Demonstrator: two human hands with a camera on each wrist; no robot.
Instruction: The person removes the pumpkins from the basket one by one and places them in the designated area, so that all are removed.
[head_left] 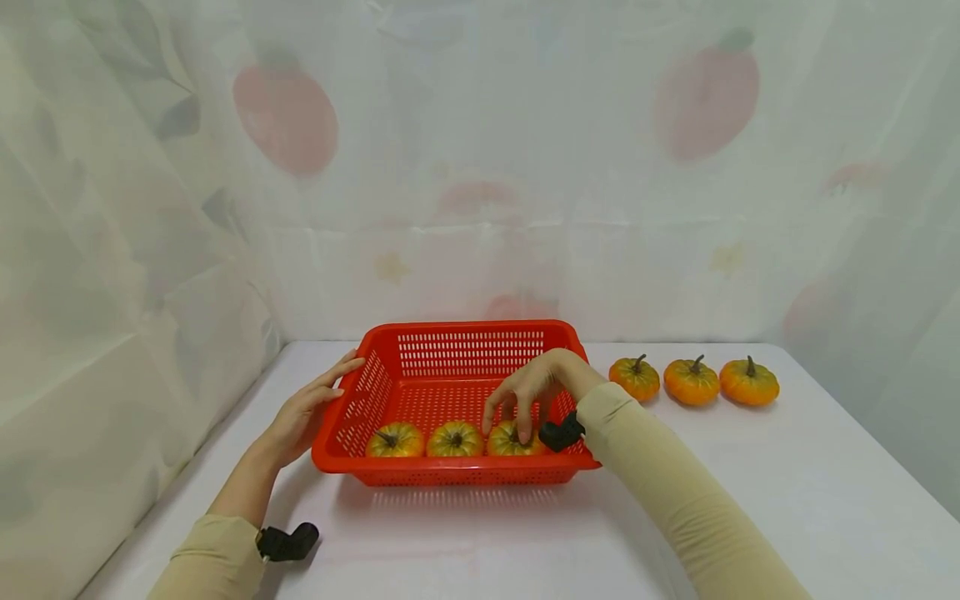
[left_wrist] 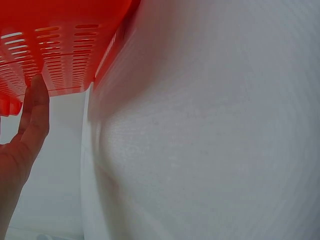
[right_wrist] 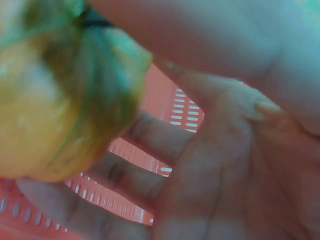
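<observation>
Our right hand (head_left: pixel 534 390) reaches down into the red basket (head_left: pixel 450 333) with its fingers (head_left: pixel 524 425) curled over the top of a small pumpkin (head_left: pixel 504 442), gripping it from above; the right wrist view confirms this, with the yellow-green pumpkin (right_wrist: pixel 60 95) filling the frame against the curled fingers (right_wrist: pixel 150 140) and the slotted basket floor behind them. That pumpkin sits at the 5 o'clock corner of the basket, at the near wall, the rightmost of a row: just beside it at 9 o'clock is a second pumpkin (head_left: pixel 454 439), and beyond that a third pumpkin (head_left: pixel 394 440). We judge the top grip suits the low, round shape and keeps the knuckles above the basket's rim. Our left hand (head_left: pixel 303 412) lies open, fingers straight and together, flat against the outside of the basket's left wall at 9 o'clock; the left wrist view shows the fingers (left_wrist: pixel 35 112) against the slotted red plastic (left_wrist: pixel 65 45), most likely to steady the light basket. Out on the white table (head_left: pixel 787 492), at 3 o'clock from the basket and apart from it, three more pumpkins stand in a line: the nearest one (head_left: pixel 635 377), a middle one (head_left: pixel 691 381) and the farthest one (head_left: pixel 748 381). A patterned curtain (head_left: pixel 480 167) hangs behind.
</observation>
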